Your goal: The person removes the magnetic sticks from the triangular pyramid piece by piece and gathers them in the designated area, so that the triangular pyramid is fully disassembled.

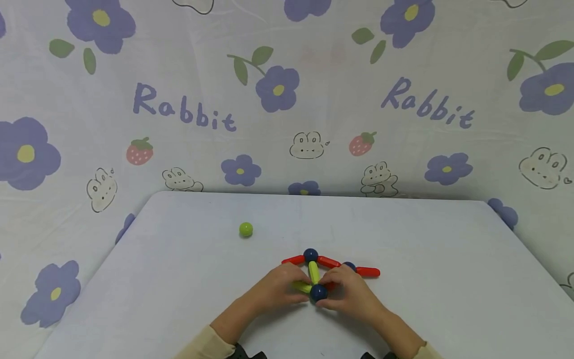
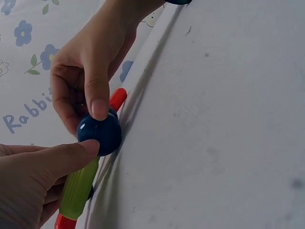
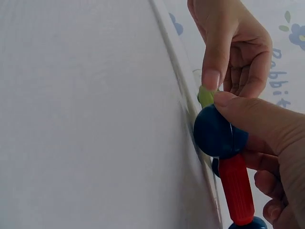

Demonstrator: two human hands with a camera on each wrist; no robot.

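A near dark blue ball sits between both hands, joined with yellow-green and red toy rods. My left hand pinches a yellow-green rod, its thumb tip touching the ball's edge. From the other side, my right hand pinches the ball between thumb and fingers. A red rod leads away from the ball beside the right hand. A second yellow-green rod runs to a far blue ball. Another blue ball is partly hidden behind the right hand.
A loose bright green ball lies farther back on the white table. One red rod sticks out to the right of the structure, another to the left. Behind hangs a rabbit-print cloth.
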